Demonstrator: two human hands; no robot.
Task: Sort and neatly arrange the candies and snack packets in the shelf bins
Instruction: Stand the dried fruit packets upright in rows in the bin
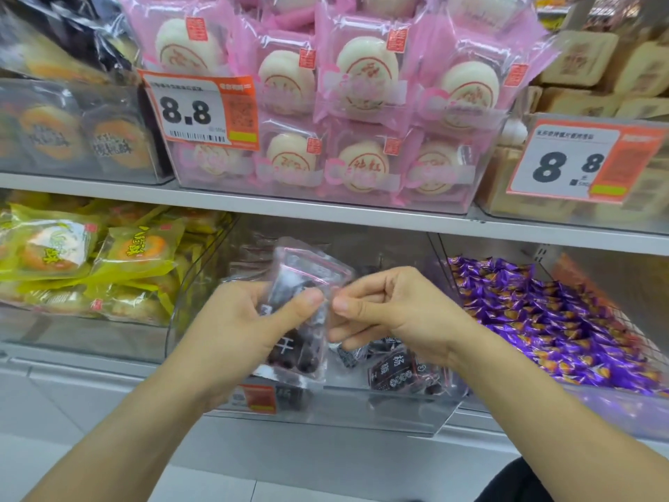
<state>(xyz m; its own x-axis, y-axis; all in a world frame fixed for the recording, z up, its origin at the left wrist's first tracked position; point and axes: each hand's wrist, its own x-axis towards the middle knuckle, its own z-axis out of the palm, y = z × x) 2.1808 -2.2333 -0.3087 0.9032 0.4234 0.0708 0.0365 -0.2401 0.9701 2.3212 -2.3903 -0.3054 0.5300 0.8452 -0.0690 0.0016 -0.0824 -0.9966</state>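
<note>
My left hand (249, 320) grips a small stack of clear packets of dark dried fruit (302, 284), held upright over the clear middle bin (325, 411) on the lower shelf. My right hand (391, 313) is beside it with fingers curled, thumb and forefinger pinching the right edge of the packets. More dark packets with white characters (398, 371) lie in the bin beneath my hands. Whether the right hand holds a separate packet is hidden by its fingers.
A bin of purple wrapped candies (543, 320) is on the right, yellow pastry packets (90, 255) on the left. Above, a bin of pink-wrapped white pastries (344, 103) carries an 8.8 price tag (199, 110); tan boxes (597, 67) sit at upper right.
</note>
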